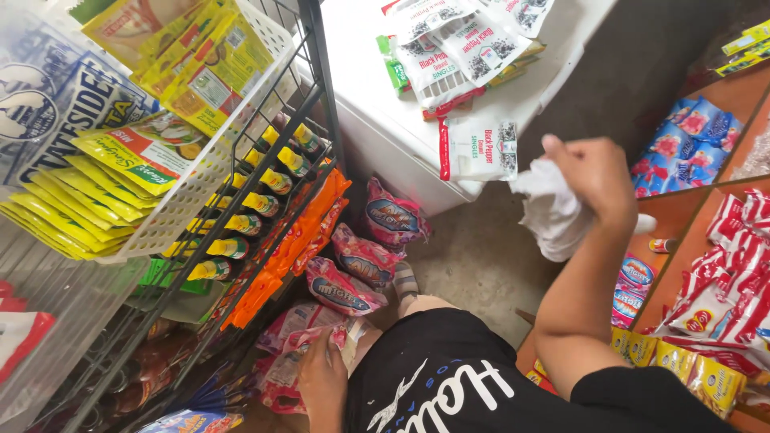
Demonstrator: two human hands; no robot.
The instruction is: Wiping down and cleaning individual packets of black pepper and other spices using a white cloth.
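Two hands work apart: our right hand (pixel 593 172) is raised and closed around a crumpled white cloth (pixel 552 210), bunched in the fist near the white chest counter (pixel 377 120). Our left hand (pixel 322 383) reaches low and grips a pink-and-red plastic snack packet (pixel 301 345), pinched at its edge beside the black wire rack (pixel 317 88), with similar packets (pixel 365 256) just above.

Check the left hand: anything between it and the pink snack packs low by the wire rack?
Nothing visible. The left hand already grips one pink snack pack at floor level; more pink packs lie just beyond, beside the wire rack. The right hand is apart, holding a white plastic bag.
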